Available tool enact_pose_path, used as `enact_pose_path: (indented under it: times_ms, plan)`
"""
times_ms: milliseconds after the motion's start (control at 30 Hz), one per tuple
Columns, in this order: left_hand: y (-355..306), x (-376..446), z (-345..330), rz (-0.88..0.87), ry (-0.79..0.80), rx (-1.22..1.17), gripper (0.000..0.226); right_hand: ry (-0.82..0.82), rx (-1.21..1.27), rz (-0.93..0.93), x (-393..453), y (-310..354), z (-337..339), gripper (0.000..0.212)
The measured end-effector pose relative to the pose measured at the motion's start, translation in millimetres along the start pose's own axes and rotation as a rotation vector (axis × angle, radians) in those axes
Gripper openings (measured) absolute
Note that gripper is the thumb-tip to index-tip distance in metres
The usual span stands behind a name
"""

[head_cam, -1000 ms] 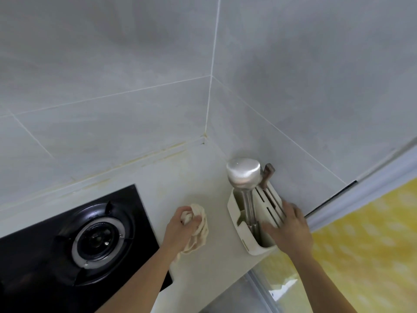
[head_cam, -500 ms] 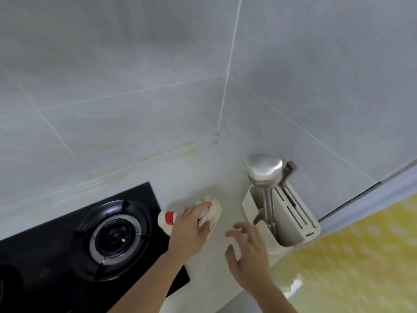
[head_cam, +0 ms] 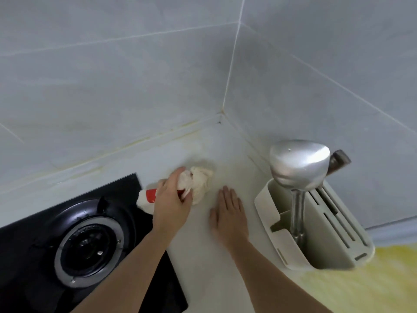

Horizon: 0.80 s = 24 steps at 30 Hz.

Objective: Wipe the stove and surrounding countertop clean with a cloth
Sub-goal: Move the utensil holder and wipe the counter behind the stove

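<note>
My left hand grips a crumpled cream cloth with a red and white patch and presses it on the white countertop, just right of the black glass stove. The stove's round burner lies at the lower left. My right hand lies flat on the countertop with straight fingers, close beside the cloth and apart from it.
A cream utensil holder with a steel ladle and a dark knife handle stands at the right against the tiled wall. Tiled walls meet in a corner behind the cloth. A yellow surface lies at the lower right.
My right hand let go of the utensil holder and came down flat on the countertop. The left hand slid the cloth toward the corner. The holder now stands further right.
</note>
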<state>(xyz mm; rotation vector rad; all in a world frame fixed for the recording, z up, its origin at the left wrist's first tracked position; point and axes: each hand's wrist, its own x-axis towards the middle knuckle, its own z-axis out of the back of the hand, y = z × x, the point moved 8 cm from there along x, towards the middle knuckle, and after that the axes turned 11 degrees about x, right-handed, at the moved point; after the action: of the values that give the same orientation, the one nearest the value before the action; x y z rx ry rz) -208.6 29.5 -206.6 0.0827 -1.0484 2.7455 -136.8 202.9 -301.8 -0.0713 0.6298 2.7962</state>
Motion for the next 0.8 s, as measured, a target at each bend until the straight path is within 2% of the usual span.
enact_pose_path:
  times_ms: [100,167,233,333,400,467,600,800]
  plan:
    - [1.9,4.5,-24.3,-0.247,0.125,0.447,0.051,-0.028,0.035,0.000,4.2,0.3,-10.9,0.071]
    - [10.2,11.2,-29.8,-0.277,0.124,0.590,0.048,-0.038,0.042,-0.006,0.7,-1.1,-9.7,0.072]
    - [12.7,20.9,-34.4,-0.315,0.167,0.548,0.048,-0.030,0.041,-0.002,-0.1,-0.8,-8.7,0.071]
    - [23.5,31.8,-60.9,-0.336,0.453,0.336,0.060,-0.036,0.048,-0.006,3.0,-2.4,-9.4,0.069]
    - [25.6,26.6,-67.5,-0.394,0.521,0.325,0.066,-0.070,0.036,0.004,2.2,-1.6,-6.3,0.066]
    - [27.4,20.3,-69.3,-0.439,0.509,0.328,0.068,-0.105,0.025,0.012,2.7,-1.4,-3.8,0.063]
    - [30.2,23.7,-74.7,-0.487,0.389,0.269,0.061,-0.122,0.030,0.014,6.3,-3.7,-9.2,0.061]
    - [16.0,41.4,-98.3,-0.419,0.337,0.173,0.048,-0.138,0.052,0.018,5.5,-8.3,-13.4,0.059]
